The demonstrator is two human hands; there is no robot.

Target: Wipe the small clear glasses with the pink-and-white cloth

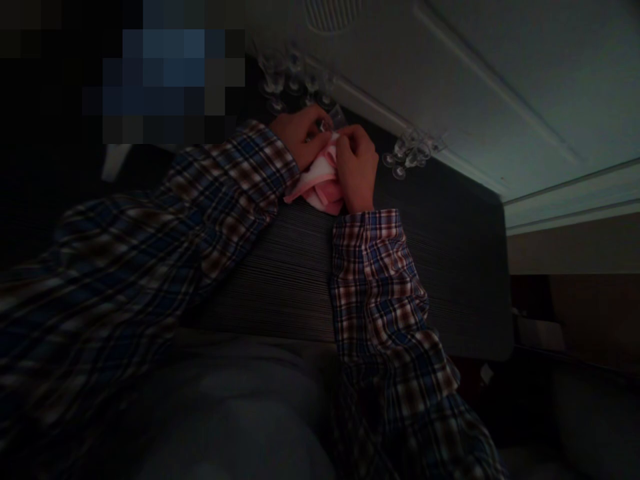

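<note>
A pink-and-white cloth (323, 183) is bunched between my two hands above the dark table. My left hand (300, 133) is closed around a small clear glass (339, 116), whose upper part shows beyond my fingers. The rest of the glass is hidden by fingers and cloth. My right hand (357, 167) pinches the cloth close against the glass, its fingertips curled inward. Dim light hides the finer details of both grips.
Several small stemmed glasses (295, 80) stand beyond my left hand, and another cluster of glasses (413, 152) is to the right. A pale ribbed panel (450, 87) borders the far side of the dark table (450, 267).
</note>
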